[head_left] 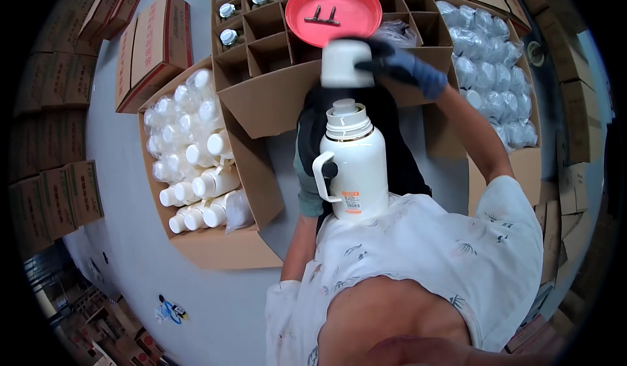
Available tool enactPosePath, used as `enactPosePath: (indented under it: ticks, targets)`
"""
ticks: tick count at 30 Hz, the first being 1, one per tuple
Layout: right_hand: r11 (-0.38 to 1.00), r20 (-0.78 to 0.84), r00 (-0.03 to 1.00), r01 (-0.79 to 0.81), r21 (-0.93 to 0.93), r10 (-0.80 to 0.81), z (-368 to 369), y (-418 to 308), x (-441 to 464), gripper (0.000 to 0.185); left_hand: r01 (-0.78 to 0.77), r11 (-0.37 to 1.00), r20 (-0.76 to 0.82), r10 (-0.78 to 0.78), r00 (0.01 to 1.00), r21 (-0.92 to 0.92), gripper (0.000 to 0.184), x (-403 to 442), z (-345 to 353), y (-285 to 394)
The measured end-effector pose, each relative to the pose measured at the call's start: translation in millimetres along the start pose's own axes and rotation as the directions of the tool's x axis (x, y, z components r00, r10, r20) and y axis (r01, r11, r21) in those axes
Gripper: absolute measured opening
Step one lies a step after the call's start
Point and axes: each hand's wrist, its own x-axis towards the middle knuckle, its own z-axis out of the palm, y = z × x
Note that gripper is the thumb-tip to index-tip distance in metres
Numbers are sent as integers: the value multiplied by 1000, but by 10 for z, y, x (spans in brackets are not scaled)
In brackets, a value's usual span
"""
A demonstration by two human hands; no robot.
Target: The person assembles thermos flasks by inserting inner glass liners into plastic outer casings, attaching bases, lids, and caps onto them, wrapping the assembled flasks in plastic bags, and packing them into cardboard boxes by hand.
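Observation:
A white vacuum flask (359, 163) with a side handle and an orange barcode label stands upright against my lap and shirt. Its stopper (344, 107) sits in the neck, uncovered. My left hand (311, 147), in a dark and grey-green glove, is closed around the flask's handle side, with a fingertip showing through the handle. Above the flask, apart from it, my right hand (393, 64) in a black and blue glove grips a white cup lid (344, 64); both are blurred by motion.
Ahead, a divided carton (268, 98) holds several white-capped flasks; a red plate (304, 30) with small dark metal pieces rests on it. A left carton (228, 252) holds white flasks, some wrapped. At right are plastic-wrapped items (486, 59). Closed boxes (153, 46) stand around.

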Motion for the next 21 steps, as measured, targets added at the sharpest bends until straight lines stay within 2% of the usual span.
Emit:
enactPosePath:
  ticks: [2,4,5,8,10,12,14,15,17,18,19,20,21]
  targets:
    - [925,214,966,210,-317,-146,89,443,-188,69,4,1000,10,-4,1000,-8,81,52,47,18]
    - [993,55,997,66,-97,-61,475,378,-444,69,14,1000,31,-14,999,-4,82,90,137,59]
    - [990,-6,996,89,-109,-90,497,474,-521,67,19,1000,44,-19,999,2,82,90,187,77]
    - [881,-224,974,-140,-452,40,602,473,-629,62,32,999,78,-34,996,31,83,100,381,135]
    - [625,-288,920,-64,-778,-265,698,453,-715,63,36,998,86,-41,995,58,84,49,493,174]
    - [567,-215,974,-141,-811,-65,656,183,-808,62,39,996,89,-46,995,77,84,4,526,209]
    - [781,-25,999,7,-625,-30,482,-48,-871,58,45,996,92,-53,994,82,85,-17,487,228]
    - [790,-9,998,-55,-611,62,354,-65,-842,55,52,995,94,-60,994,91,86,-33,459,227]
    - [964,4,1000,3,-266,-2,326,58,-863,51,62,992,96,-73,993,113,86,-69,392,249]
    - [997,-4,999,37,-71,-38,332,187,-874,50,72,987,89,-85,992,146,87,-104,374,269]
    - [993,70,996,43,113,-51,358,366,-859,51,76,982,92,-93,991,173,87,-119,364,288]
    - [981,4,991,131,143,-133,517,392,-838,53,77,973,92,-99,991,216,87,-124,367,339]
    - [985,-3,991,133,108,-133,584,385,-840,58,72,958,93,-102,990,277,88,-120,378,411]
